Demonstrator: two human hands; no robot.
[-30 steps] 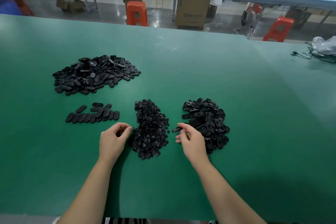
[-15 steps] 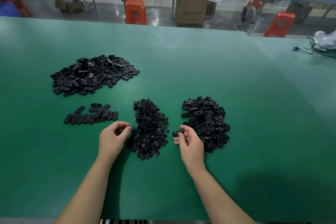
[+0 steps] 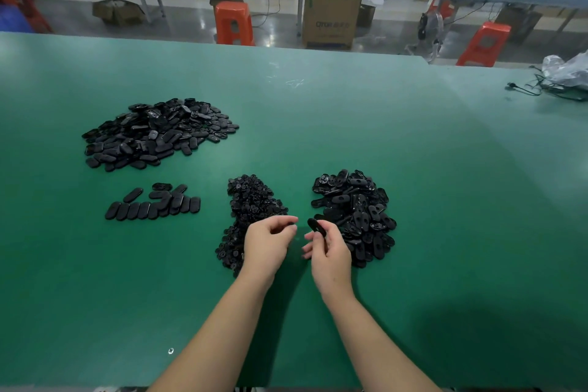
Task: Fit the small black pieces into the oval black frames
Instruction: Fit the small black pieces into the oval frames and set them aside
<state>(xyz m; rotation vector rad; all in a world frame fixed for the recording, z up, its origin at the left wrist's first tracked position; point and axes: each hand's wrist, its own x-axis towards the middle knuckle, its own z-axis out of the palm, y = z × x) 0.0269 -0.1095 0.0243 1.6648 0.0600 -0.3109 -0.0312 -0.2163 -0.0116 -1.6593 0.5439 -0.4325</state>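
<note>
Oval black frame point(image 3: 315, 226) is pinched upright in the right hand point(image 3: 329, 251), just in front of the frame pile point(image 3: 354, 213); the left hand point(image 3: 269, 243) has its fingers point(image 3: 286, 221) curled, apparently pinching a small piece I cannot clearly see. Best to line the piece with the frame's opening, then press squarely. The green desk point(image 3: 413, 169) also holds the small-piece pile point(image 3: 251, 207) and finished ovals point(image 3: 156, 134); orange stools point(image 3: 234, 22) stand beyond.

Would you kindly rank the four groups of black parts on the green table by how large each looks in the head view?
1. Far-left heap of oval pieces.
2. Pile of oval frames on the right, and pile of small pieces in the middle: these look alike, partly hidden by the hands, so unranked.
3. Short row of ovals.
</note>
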